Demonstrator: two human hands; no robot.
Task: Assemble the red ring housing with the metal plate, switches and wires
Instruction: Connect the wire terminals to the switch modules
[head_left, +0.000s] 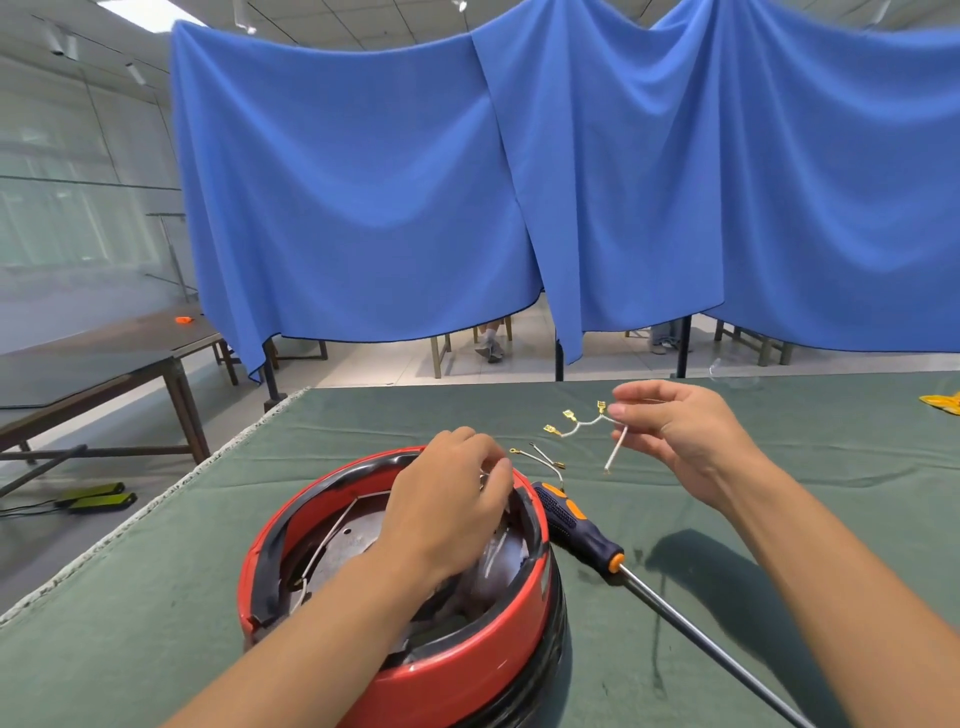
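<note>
Red ring housing at the worktop's near edge, one hand inside it, the other holding a wire.

Green cloth covers the worktop, and the housing sits on it near the left edge, with the metal plate lying inside the ring. The left hand reaches over the far rim into the housing, fingers curled; whether its grip holds anything cannot be told. The right hand is raised above the cloth toward the far edge, its grip pinched on a white wire with brass terminals that hangs from thumb and fingers. Two short loose wires lie on the cloth just beyond the housing. A screwdriver with a blue and orange handle lies beside the housing's right side, its shaft running toward the near right corner. Blue curtains hang behind the worktop.
</note>
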